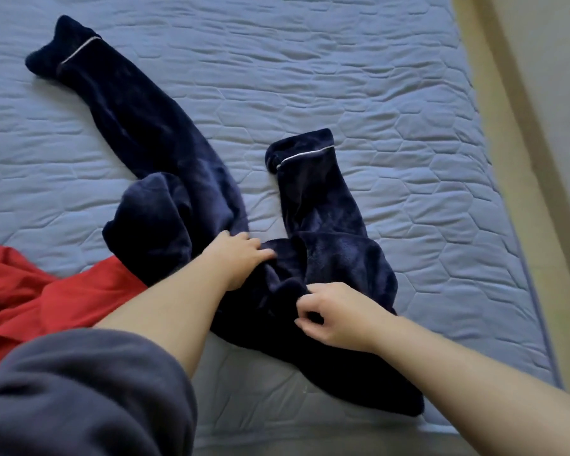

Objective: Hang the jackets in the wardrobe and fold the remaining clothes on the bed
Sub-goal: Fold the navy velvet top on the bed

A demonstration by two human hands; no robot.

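Dark navy fleece trousers with thin white piping at the cuffs lie crumpled on the bed. One leg stretches to the far left, the other points up in the middle. My left hand rests on the bunched crotch area, fingers curled into the fabric. Nearer to me, my right hand pinches a fold of the same trousers between thumb and fingers. A red garment lies rumpled at the left, partly under my left forearm.
The bed has a blue-grey quilted cover. Its right edge runs diagonally, with pale floor beyond. The near edge of the mattress sits just below the trousers. My grey sleeve fills the lower left corner.
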